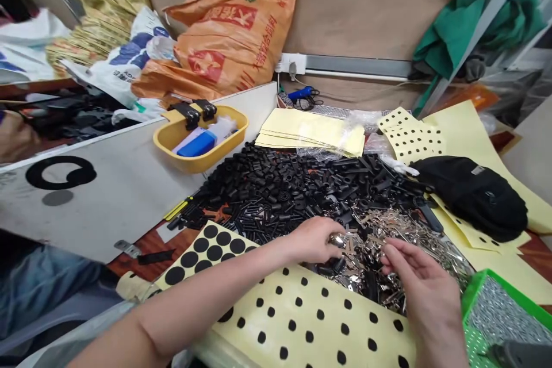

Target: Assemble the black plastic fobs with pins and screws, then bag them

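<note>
My left hand [317, 240] is closed, its fingers curled round a shiny metal part [337, 239] at the edge of a heap of small metal pieces [401, 224]. Across from it, my right hand [426, 284] has thumb and forefinger pinched together over the same heap; what sits between those fingertips is too small to make out. Behind both hands spreads a large pile of small black plastic parts [276, 184]. Below them lies a yellow sheet [297, 322] dotted with black pads, partly covered by my left forearm. A sheet with bigger black discs [214, 252] shows left of it.
A yellow tub [202, 164] hangs on the white partition [107, 207]. At right are a green tray of small metal bits [474, 299], a dark tool [521, 353] and a black cap [470, 195]. Yellow sheets [310, 126] and an orange sack [241, 29] lie behind.
</note>
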`<state>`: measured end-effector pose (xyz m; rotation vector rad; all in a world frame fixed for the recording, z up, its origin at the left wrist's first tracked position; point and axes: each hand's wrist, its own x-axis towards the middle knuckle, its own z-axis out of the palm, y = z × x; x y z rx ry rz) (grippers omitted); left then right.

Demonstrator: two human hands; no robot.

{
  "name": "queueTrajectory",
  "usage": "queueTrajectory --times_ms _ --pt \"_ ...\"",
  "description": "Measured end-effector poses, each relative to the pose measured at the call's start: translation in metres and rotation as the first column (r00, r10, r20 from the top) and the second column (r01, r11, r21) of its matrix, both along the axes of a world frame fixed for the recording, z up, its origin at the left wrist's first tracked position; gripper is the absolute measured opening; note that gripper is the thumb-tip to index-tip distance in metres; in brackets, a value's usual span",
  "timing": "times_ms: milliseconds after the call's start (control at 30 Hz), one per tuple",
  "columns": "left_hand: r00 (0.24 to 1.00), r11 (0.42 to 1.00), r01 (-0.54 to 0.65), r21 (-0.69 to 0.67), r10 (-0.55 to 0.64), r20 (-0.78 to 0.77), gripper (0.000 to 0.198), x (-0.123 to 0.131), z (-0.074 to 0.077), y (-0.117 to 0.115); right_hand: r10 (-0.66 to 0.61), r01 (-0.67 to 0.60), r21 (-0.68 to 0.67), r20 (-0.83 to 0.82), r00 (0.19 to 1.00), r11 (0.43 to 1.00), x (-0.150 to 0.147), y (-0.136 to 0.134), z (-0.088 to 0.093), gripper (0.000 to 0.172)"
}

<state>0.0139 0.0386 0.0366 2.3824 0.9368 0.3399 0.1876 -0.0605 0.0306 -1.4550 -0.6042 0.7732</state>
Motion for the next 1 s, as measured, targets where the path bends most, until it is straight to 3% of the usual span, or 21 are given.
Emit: queueTrajectory --times_ms 67,200,333,467,600,733,900,1000 --pt "0.995 0.994 -0.104 0.044 0.104 -0.003 0.025 0.003 0.003 0.016 -0.017 0.017 0.021 0.007 1.0 1.0 0.0 0.0 -0.001 0.041" --pt "0.955 0.948 -0.281 0.148 0.291 -0.052 0.024 0.012 0.002 0.061 -0.014 0.012 0.037 0.064 0.998 0.999 0.0 -0.002 -0.004 0.037" --pt "0.951 0.954 -0.26 0.15 0.28 -0.132 0.029 0.019 -0.007 0.091 0.007 -0.01 0.025 0.116 0.993 1.0 0.0 0.0 -0.005 0.037" --pt "0.965 0.968 -0.233 0.091 0.241 -0.101 0.029 0.019 -0.015 0.09 0.029 -0.028 -0.007 0.09 0.995 1.0 -0.003 0.003 -0.004 0.038" --pt "0.951 0.952 -0.306 -0.01 0.306 0.043 0.019 0.008 -0.012 0.079 0.046 -0.046 -0.01 0.084 0.995 0.999 -0.006 0.002 -0.002 0.039" --pt "0.866 0.895 -0.395 -0.209 0.438 0.241 0.004 -0.016 -0.001 0.051 0.08 -0.078 -0.022 0.098 0.992 0.997 -0.01 -0.002 0.003 0.041" --pt "0.761 0.792 -0.244 -0.56 0.515 0.395 0.02 -0.047 0.003 -0.02 0.227 -0.23 0.081 0.047 0.973 0.97 -0.025 -0.007 0.016 0.04" --pt "0.674 0.682 -0.125 -0.72 0.591 0.443 0.03 -0.058 0.003 -0.061 0.316 -0.321 0.106 0.057 0.947 0.941 -0.041 -0.014 0.03 0.038"
